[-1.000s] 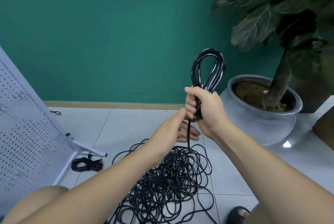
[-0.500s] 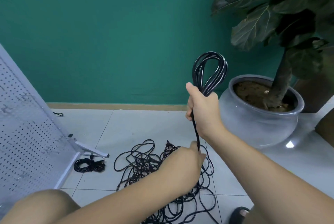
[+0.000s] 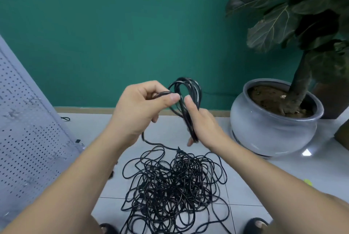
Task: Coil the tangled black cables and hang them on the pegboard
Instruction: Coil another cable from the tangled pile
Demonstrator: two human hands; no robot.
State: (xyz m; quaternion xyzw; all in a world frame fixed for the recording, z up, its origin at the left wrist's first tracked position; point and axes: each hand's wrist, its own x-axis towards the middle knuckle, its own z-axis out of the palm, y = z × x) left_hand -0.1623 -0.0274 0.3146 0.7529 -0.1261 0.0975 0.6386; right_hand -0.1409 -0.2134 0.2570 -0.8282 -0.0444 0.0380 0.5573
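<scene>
We begin with the pegboard (image 3: 28, 120), which leans at the far left, well apart from both hands. It is the hanging place, and we judge that step a long way off. On the floor (image 3: 245, 186) below our hands sprawls the tangled pile (image 3: 175, 186) of black cable, left loose so that slack can feed upward. Above it we hold the coil (image 3: 197, 92) upright, its loops standing clear of the pile so new turns do not snag. Our right hand (image 3: 205, 128) grips the coil's lower stretch, thumb lying up along it. Just beside it, our left hand (image 3: 137, 109) pinches the free strand (image 3: 162, 93) between thumb and fingers, at the loops' edge. From there the strand drops to the pile.
</scene>
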